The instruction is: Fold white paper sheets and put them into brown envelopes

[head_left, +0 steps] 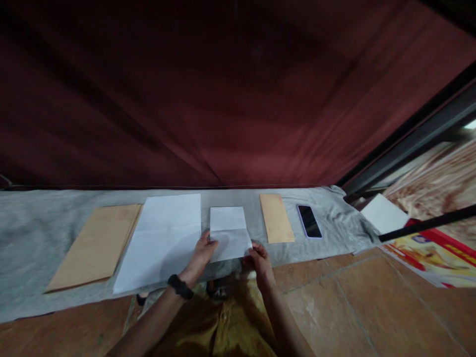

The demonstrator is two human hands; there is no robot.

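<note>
A folded white sheet of paper lies on a grey cloth spread on the floor. My left hand pinches its near left edge, fingers closed on the paper. My right hand grips its near right corner, lifting the front flap slightly. A larger white sheet lies just left of it. Further left sits a stack of brown envelopes. A black band is on my left wrist.
A narrow brown envelope and a dark phone lie to the right on the cloth. Another white sheet and a red and yellow printed sheet lie at far right. A dark red curtain hangs behind. Brown tiles cover the floor.
</note>
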